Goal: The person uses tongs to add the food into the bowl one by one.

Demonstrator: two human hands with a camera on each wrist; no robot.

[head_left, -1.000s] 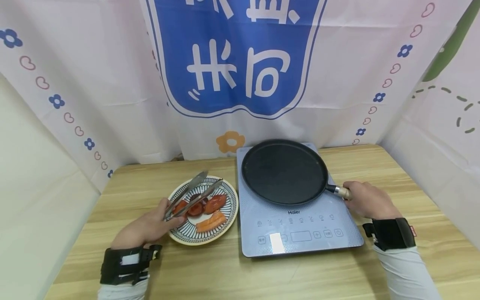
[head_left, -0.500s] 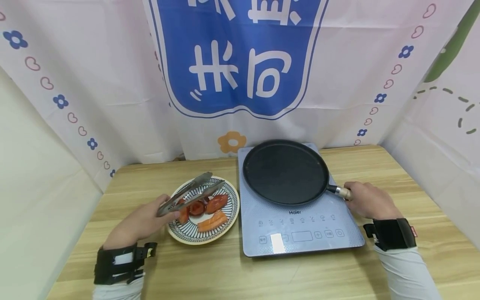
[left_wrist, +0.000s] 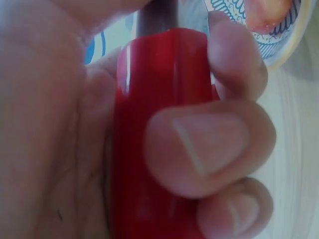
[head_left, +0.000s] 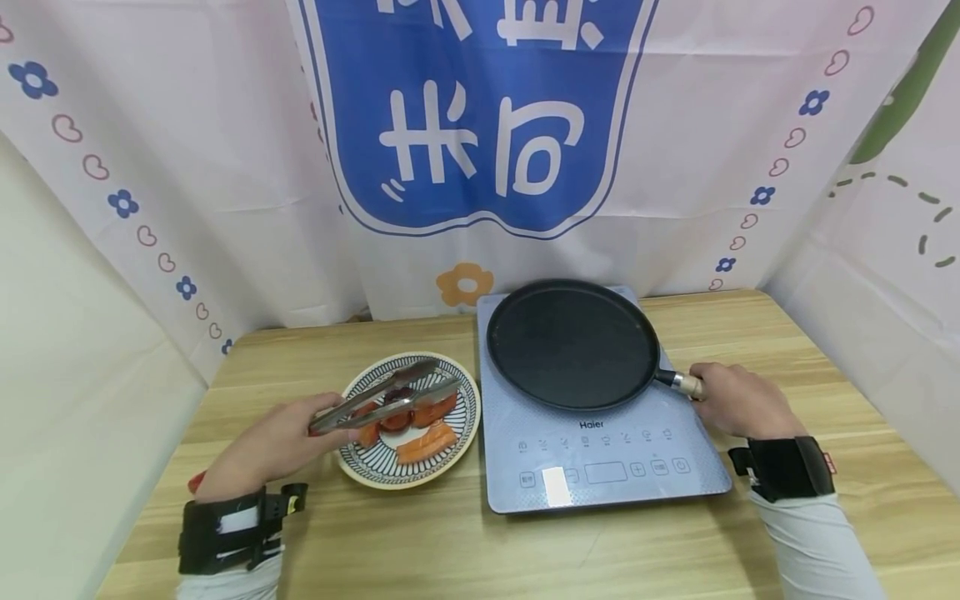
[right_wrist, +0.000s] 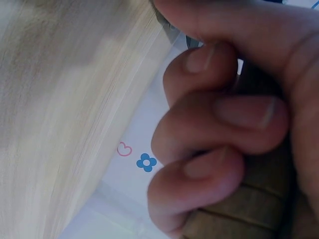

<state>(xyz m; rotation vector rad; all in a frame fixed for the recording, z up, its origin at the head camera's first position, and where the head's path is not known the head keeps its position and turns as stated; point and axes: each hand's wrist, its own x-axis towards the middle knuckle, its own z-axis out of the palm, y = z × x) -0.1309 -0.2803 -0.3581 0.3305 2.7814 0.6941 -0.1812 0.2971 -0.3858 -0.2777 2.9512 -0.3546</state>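
In the head view my left hand (head_left: 273, 442) holds metal tongs (head_left: 375, 408) over a patterned plate (head_left: 375, 475). The tongs' arms are spread apart and hide part of the food below. The left wrist view shows my fingers curled round their red handle (left_wrist: 159, 149). An orange piece (head_left: 427, 443) and several reddish slices (head_left: 435, 410) lie on the plate. My right hand (head_left: 742, 400) grips the wooden handle (head_left: 686, 384) of a flat black pan (head_left: 573, 346). In the right wrist view its fingers wrap that handle (right_wrist: 234, 214). The pan's surface is bare.
Under the pan is a pale Haier induction cooker (head_left: 525, 450) with touch controls along its front. Everything stands on a wood-grain table (head_left: 420, 550). A white printed cloth (head_left: 255, 242) hangs behind the table's back edge.
The left hand has drawn back slightly to the left, and the tongs have turned, their tips now pointing more to the right. The right hand and the pan stay in place.
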